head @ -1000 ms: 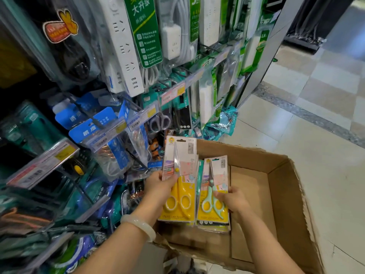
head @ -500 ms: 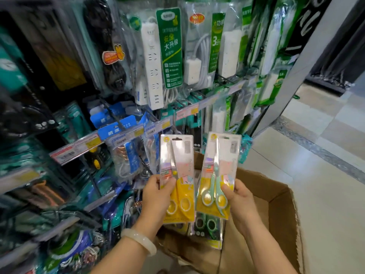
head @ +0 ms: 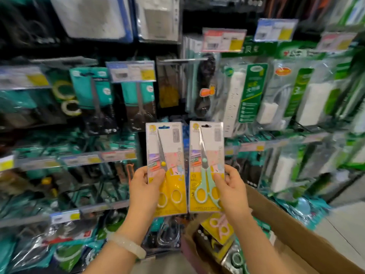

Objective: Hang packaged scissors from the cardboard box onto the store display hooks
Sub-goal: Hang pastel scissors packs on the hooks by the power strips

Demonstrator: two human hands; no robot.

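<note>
- Head view: A person stands before a crowded store display, the left hand [head: 147, 189] gripping a pack of yellow-handled scissors [head: 166, 168] and the right hand [head: 233, 187] gripping a pack of mint-handled scissors [head: 206, 166], each held upright by its lower edge, thumb on the front, side by side and just apart.
- Both packs are raised above the cardboard box [head: 292, 234] at lower right, where a pack of pink-handled scissors [head: 219, 227] lies among other goods.
- The step in hand looks like finding the right hook: each card has a slot at its top edge, so the pack should probably be kept upright and the slot lined up squarely with a hook tip before sliding it back. A bare hook [head: 183, 60] juts out at upper centre; whether it is the intended one cannot be told.
- The cards are flat, stiff rectangles under glossy clear plastic, yellow below and pale above; the blades are slim grey metal, the handles smooth looped plastic.
- The box is matte brown corrugated board.
- Hanging power strips [head: 236, 99] in shiny bags and price tags [head: 131, 72] fill the blurred racks.
</note>
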